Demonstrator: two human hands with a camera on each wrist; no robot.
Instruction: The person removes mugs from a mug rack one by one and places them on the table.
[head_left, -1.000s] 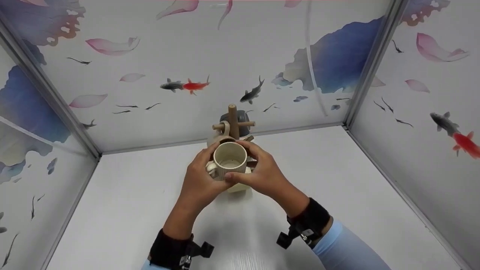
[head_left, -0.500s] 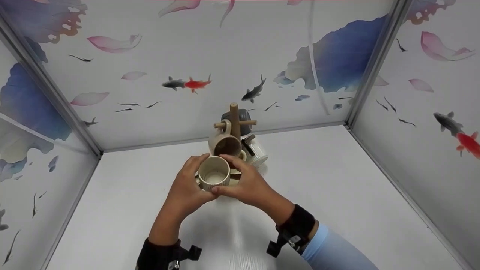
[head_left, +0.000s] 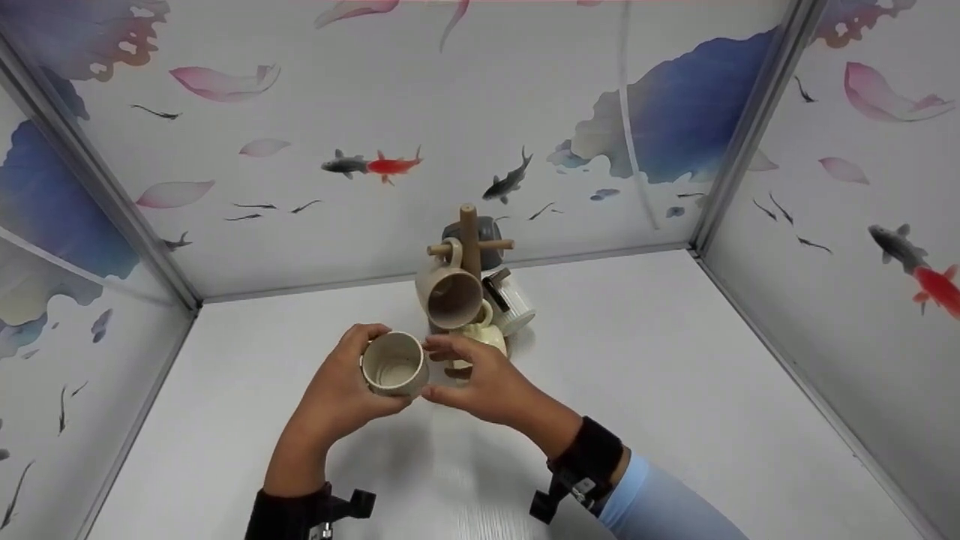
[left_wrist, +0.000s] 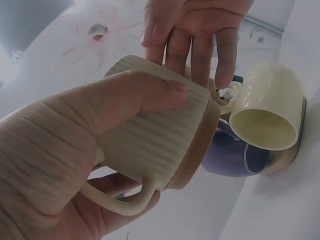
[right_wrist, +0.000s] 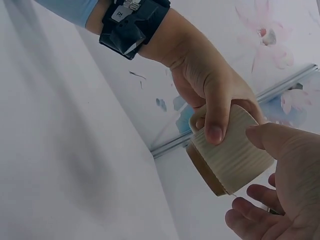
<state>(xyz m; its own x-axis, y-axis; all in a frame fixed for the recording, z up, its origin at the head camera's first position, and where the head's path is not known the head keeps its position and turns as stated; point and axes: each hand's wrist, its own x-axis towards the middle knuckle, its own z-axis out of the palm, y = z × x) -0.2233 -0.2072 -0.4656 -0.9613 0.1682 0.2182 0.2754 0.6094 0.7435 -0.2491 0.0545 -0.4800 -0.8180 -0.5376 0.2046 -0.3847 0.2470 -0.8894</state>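
A cream ribbed mug (head_left: 394,364) with a brown base band is held up over the white table, tipped so that its inside shows in the head view. My left hand (head_left: 336,394) grips it, thumb across the ribbed side (left_wrist: 159,131) and fingers round the far side, with the mug's handle by the palm in the left wrist view. My right hand (head_left: 491,384) is just right of the mug, thumb and fingers parted around its side. In the right wrist view, its thumb tip (right_wrist: 255,136) overlaps the mug's edge and the other fingers (right_wrist: 250,212) hang loosely bent.
Behind the hands stands a wooden mug tree (head_left: 469,244). On it hang a beige mug (head_left: 450,296), a pale yellow mug (head_left: 489,339), a white ribbed mug (head_left: 516,309) and a dark grey mug (head_left: 489,234). Printed panels (head_left: 262,45) wall the table (head_left: 660,360) at the back and sides.
Both hands have come left and nearer with the mug, away from the mug tree. The right hand's fingers have loosened from the mug, leaving it in the left hand.
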